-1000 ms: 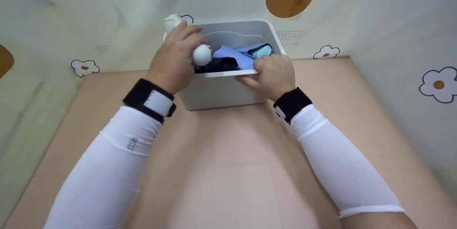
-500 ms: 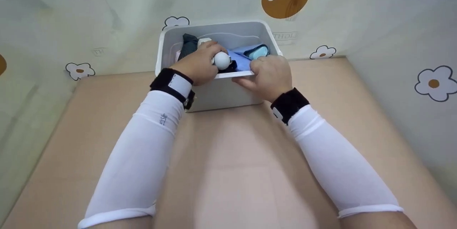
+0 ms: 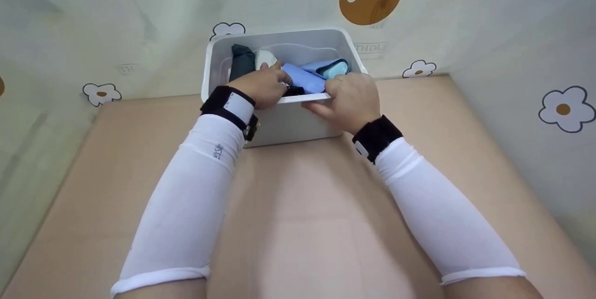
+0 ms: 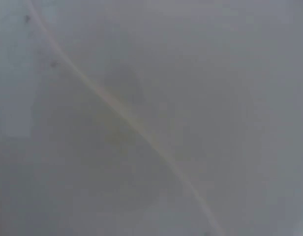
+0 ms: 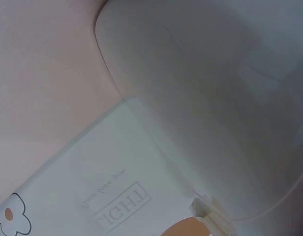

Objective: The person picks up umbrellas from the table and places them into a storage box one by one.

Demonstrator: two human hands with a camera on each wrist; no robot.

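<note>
A pale grey plastic bin [image 3: 298,124] stands against the back wall. My left hand [image 3: 263,85] reaches over its front rim and grips a white folded bundle [image 3: 265,58], which looks like a folded umbrella; its far end shows past the fingers and its round knob is hidden. My right hand [image 3: 352,98] grips the front rim near the right corner, thumb outside. Inside the bin lie a dark green folded bundle [image 3: 243,60], a blue folded bundle [image 3: 305,78] with a light blue end [image 3: 336,70], and a black piece [image 3: 294,91].
The bin rests on a tan surface [image 3: 302,243]. A patterned cloth wall [image 3: 153,24] rises behind and at both sides. The left wrist view holds only a blurred grey surface [image 4: 215,98]. In the right wrist view, the bin's outer side [image 5: 191,88] fills much of the frame.
My left hand has moved right and down into the bin with the white bundle, whose round knob has dropped out of sight. My right hand keeps its grip on the rim.
</note>
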